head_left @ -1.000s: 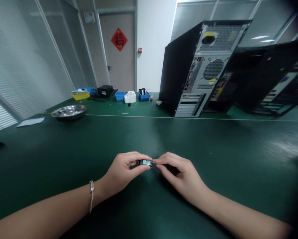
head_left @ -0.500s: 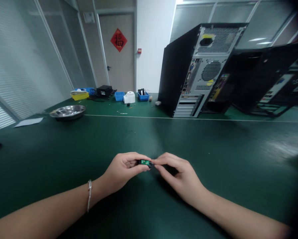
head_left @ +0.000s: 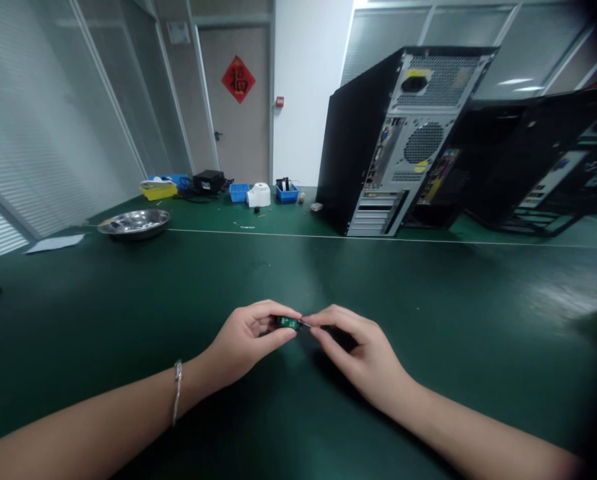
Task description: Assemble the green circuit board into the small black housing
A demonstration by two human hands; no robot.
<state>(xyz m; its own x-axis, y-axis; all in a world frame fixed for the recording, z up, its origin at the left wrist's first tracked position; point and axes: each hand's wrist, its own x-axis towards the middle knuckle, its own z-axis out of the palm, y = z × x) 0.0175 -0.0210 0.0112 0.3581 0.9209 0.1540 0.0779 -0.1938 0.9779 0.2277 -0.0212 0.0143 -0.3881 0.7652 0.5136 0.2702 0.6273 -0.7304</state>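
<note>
Just above the green table (head_left: 218, 273), my left hand (head_left: 248, 337) pinches a small black part with a green circuit board (head_left: 288, 323) on its upper face. The fingers hide its left end. My right hand (head_left: 361, 347) is closed at the fingertips on a thin, shiny piece (head_left: 306, 325) at the right end of that part. This piece is too small to name, and I cannot tell whether it is joined to the circuit board part. Both hands are close together, with thumbs and forefingers nearly meeting.
A metal bowl (head_left: 134, 225) and a white sheet (head_left: 55, 244) lie at the left. Blue bins (head_left: 239, 193), a white plastic housing (head_left: 259, 195) and a black adapter (head_left: 211, 180) stand at the back. A computer tower (head_left: 363, 147) rises at the back right, beside another open case (head_left: 543, 160).
The circuit board part has tilted slightly and shifted a little left and up with my left hand. More of the thin piece shows between the fingertips. My right hand has barely moved.
</note>
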